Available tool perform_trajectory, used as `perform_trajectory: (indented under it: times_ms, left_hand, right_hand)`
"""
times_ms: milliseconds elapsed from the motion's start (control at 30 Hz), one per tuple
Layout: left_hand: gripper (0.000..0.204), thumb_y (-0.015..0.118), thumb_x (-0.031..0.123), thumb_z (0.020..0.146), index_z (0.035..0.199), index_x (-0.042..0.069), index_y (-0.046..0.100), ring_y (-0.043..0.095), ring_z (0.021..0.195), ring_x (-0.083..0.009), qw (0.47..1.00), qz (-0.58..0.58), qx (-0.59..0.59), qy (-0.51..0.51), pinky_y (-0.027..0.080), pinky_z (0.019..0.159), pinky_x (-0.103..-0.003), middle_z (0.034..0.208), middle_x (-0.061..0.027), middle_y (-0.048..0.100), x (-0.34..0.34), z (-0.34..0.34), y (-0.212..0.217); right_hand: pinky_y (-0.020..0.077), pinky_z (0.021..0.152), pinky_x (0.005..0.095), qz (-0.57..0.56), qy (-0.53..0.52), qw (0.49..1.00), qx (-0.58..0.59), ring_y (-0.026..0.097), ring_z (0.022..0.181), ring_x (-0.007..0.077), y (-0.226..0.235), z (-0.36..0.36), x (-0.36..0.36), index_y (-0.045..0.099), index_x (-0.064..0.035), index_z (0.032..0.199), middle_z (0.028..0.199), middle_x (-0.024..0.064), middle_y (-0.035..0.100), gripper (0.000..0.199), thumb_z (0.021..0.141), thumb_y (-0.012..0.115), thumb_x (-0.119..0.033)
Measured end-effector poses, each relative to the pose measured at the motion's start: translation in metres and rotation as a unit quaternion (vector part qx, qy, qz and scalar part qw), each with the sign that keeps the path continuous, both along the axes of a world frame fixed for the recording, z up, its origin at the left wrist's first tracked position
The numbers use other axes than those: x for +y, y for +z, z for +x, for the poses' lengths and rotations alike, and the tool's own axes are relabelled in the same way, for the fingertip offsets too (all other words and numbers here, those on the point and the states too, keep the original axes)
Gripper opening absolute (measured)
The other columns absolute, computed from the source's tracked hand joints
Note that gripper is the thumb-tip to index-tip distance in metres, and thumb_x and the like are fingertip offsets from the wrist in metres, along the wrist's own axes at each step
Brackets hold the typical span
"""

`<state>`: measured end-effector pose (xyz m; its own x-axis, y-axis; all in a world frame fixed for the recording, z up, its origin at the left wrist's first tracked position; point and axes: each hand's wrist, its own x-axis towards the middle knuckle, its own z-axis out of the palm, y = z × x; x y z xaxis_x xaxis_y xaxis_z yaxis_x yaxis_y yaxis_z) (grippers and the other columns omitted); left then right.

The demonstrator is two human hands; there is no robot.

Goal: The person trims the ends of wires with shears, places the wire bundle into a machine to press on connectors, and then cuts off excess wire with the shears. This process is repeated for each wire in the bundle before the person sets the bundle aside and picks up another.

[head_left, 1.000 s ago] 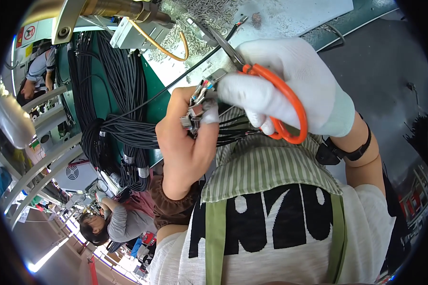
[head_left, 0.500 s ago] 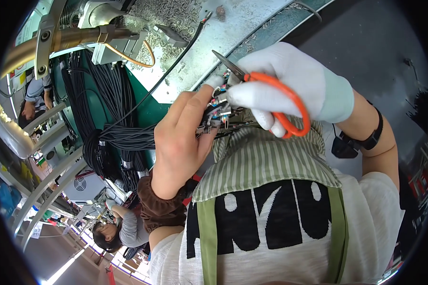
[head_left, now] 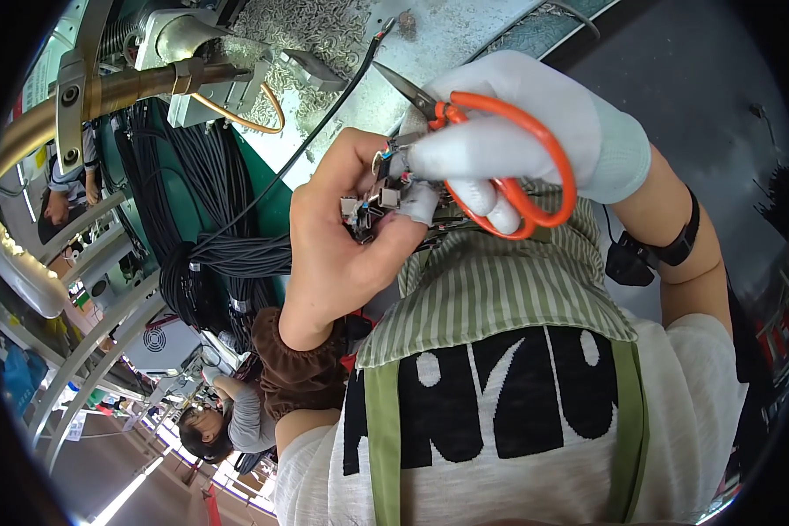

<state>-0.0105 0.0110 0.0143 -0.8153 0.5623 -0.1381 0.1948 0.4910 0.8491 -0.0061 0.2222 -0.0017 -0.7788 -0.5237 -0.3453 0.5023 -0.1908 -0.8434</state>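
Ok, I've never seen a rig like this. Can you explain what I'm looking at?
There's no robot arm here, just a person's two hands. The picture comes from a wide camera worn on the head, looking down, so straight edges bend near the rim.

The left hand holds a cluster of small metal plugs with bits of coloured wire. The right hand, in a white glove, holds orange-handled scissors close beside them; whether the glove touches the plugs is hard to tell.

Beyond the hands, little greyish scraps are scattered over a pale board. To the left, black cables are bundled over a green surface.
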Motion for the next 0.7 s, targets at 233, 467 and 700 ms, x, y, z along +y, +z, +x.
perform_trajectory:
  times_ms: [233,467,700]
  left_hand:
    - [0.029,0.067,-0.001,0.072,0.099,0.001,0.056,0.056,0.069,-0.0149,0.986,-0.055,0.155,-0.029,0.046,0.059,-0.028,0.078,-0.0074,0.057,0.008,0.010,-0.003]
    - [0.033,0.068,-0.004,0.068,0.099,0.001,0.057,0.057,0.065,-0.0277,0.971,-0.099,0.218,0.015,0.047,0.059,-0.031,0.078,-0.0125,0.055,0.007,0.018,-0.011]
    - [0.034,0.067,-0.003,0.072,0.102,-0.001,0.053,0.056,0.067,-0.0131,0.991,-0.120,0.054,-0.013,0.045,0.061,-0.026,0.082,-0.0116,0.058,0.002,0.011,0.001]
  right_hand:
    - [0.0439,0.043,0.0238,0.006,-0.057,0.995,0.078,0.056,0.046,0.0119,-0.014,0.003,0.001,0.058,0.0006,0.076,0.058,0.0057,0.058,0.028,0.086,0.062,-0.026]
    - [0.0436,0.043,0.0217,0.094,-0.014,0.994,0.058,0.056,0.047,0.0097,-0.002,0.003,0.000,0.058,0.0008,0.077,0.058,0.0047,0.058,0.035,0.088,0.062,-0.032]
    - [0.0427,0.042,0.0219,0.039,-0.017,0.999,0.023,0.054,0.045,0.0099,-0.005,0.005,-0.006,0.058,0.0002,0.078,0.056,0.0051,0.057,0.030,0.088,0.060,-0.028]
